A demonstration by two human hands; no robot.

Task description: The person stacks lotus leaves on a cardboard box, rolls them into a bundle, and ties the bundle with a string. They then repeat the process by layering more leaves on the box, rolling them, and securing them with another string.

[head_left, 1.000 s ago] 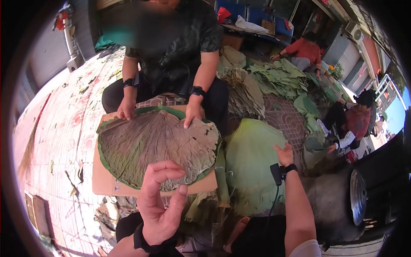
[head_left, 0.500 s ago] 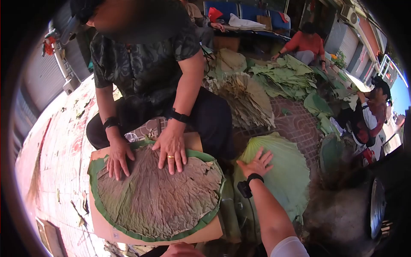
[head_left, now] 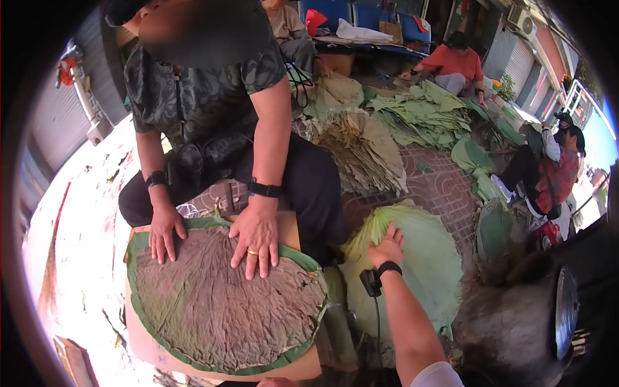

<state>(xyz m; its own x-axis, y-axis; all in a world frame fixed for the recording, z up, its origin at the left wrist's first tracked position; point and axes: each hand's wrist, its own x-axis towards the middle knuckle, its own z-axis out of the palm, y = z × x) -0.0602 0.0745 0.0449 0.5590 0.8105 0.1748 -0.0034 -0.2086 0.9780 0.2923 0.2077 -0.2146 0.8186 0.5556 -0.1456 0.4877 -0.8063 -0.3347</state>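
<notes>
- Left hand (head_left: 276, 382): only a sliver of skin shows at the bottom edge, by the cardboard; cannot tell how its fingers stand.
- Right hand (head_left: 387, 248): over the pale green leaf (head_left: 422, 267), close to its gathered folds; fingers slightly apart, thumb out to the side. Contact hard to judge. Your wrist carries a black band (head_left: 389, 266) with a small device and cable.
- Cardboard (head_left: 298, 369): in front of you, left of the pale green leaf; bears a dark green leaf (head_left: 133, 284) with the brown wrinkled leaf (head_left: 225, 303) on top.
- Person opposite (head_left: 200, 109): seated, both hands flat on the brown leaf, fingers spread.
- Metal-rimmed vessel (head_left: 566, 313): right edge, blurred.
- Beyond: a brown leaf stack (head_left: 364, 155) on paving, green leaf pile (head_left: 422, 116) behind it.
- Farther: person in red (head_left: 454, 63), near that pile; blue seats (head_left: 329, 14) at the back.
</notes>
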